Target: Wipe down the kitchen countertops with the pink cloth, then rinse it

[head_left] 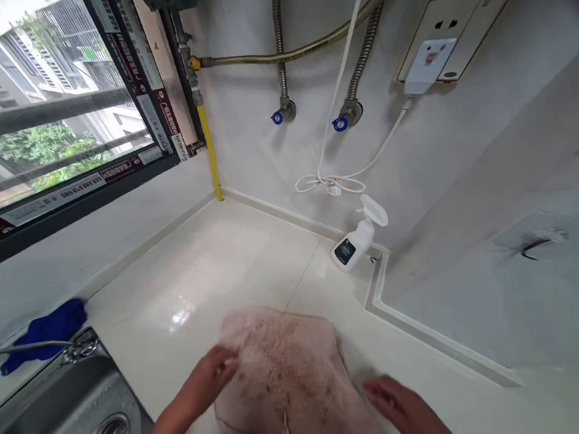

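Observation:
A pink cloth [301,370] lies spread on the pale countertop, its upper face strewn with brown dirt or crumbs. My left hand [214,375] is at the cloth's left edge, fingers loosely bent and a gap showing between thumb and fingers; nothing can be seen in it. On the other side, my right hand [397,402] hovers just right of the cloth, also loosely curled with no object visible. Further back, a white spray bottle [354,244] with a dark label stands near the wall corner.
At the lower left is a steel sink [60,422] with a blue cloth [53,332] behind it. A coiled white cable [334,180] hangs from a plug [428,65]. A yellow pipe [210,150] meets the counter's back corner, beside the window [44,96].

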Tool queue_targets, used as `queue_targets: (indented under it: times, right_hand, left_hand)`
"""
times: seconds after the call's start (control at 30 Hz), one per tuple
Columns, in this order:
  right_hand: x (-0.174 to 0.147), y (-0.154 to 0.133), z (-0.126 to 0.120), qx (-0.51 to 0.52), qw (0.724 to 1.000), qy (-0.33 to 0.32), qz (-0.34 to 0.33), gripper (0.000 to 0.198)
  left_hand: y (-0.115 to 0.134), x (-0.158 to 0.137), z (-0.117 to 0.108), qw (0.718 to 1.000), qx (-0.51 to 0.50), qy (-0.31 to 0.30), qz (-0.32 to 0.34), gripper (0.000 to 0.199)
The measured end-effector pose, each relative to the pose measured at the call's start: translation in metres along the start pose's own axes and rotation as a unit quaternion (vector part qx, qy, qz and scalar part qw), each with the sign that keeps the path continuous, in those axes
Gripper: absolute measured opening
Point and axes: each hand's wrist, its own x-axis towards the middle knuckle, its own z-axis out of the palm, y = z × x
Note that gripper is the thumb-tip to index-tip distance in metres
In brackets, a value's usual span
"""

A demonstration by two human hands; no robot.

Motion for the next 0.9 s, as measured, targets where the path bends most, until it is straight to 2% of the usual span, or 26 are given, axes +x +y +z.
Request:
queue_targets:
  times: [0.07, 0.1, 0.17, 0.23, 0.33, 0.47, 0.5, 0.6, 0.67, 0.77, 0.9]
  right_hand:
    - [0.043, -0.014, 0.001, -0.041, 0.996, 0.075, -0.009, 0.049]
    - [0.065, -0.023, 0.004, -0.069, 0.992, 0.108, -0.004, 0.05]
    - [0.102, -0.043, 0.016, -0.123, 0.983, 0.136, 0.013, 0.049]
    - [0.125, -0.058, 0.031, -0.162, 0.978, 0.131, 0.029, 0.048]
    - [0.128, -0.062, 0.048, -0.175, 0.98, 0.094, 0.019, 0.039]
    - [0.1, -0.048, 0.045, -0.159, 0.987, 0.03, -0.019, 0.009]
    - [0.093, -0.046, 0.041, -0.136, 0.99, 0.023, -0.035, 0.004]
    - [0.081, -0.056, 0.021, -0.006, 0.996, 0.006, -0.086, 0.013]
    - [0.077, -0.075, 0.002, 0.041, 0.995, 0.002, -0.096, 0.013]
    - [0.071, -0.115, -0.034, 0.014, 0.992, 0.026, -0.121, 0.008]
    - [0.058, -0.167, -0.086, -0.051, 0.977, 0.004, -0.208, 0.044]
  left_hand:
    - [0.002, 0.03, -0.008, 0.993, 0.068, 0.089, -0.026, 0.044]
    - [0.003, 0.045, -0.01, 0.987, 0.104, 0.114, -0.045, 0.046]
    - [0.006, 0.071, -0.011, 0.978, 0.147, 0.128, -0.074, 0.048]
    - [0.005, 0.087, -0.007, 0.976, 0.163, 0.113, -0.088, 0.048]
    - [-0.001, 0.085, 0.004, 0.973, 0.188, 0.078, -0.106, 0.042]
    - [-0.007, 0.052, 0.006, 0.972, 0.209, 0.038, -0.104, 0.026]
    - [-0.006, 0.044, 0.002, 0.972, 0.213, 0.034, -0.097, 0.021]
    - [0.005, 0.027, -0.021, 0.971, 0.224, 0.053, -0.062, 0.012]
    - [0.018, 0.022, -0.042, 0.97, 0.23, 0.075, -0.027, 0.02]
    - [0.038, 0.019, -0.077, 0.969, 0.198, 0.138, 0.045, 0.029]
    - [0.072, 0.014, -0.124, 0.942, 0.135, 0.264, 0.156, 0.028]
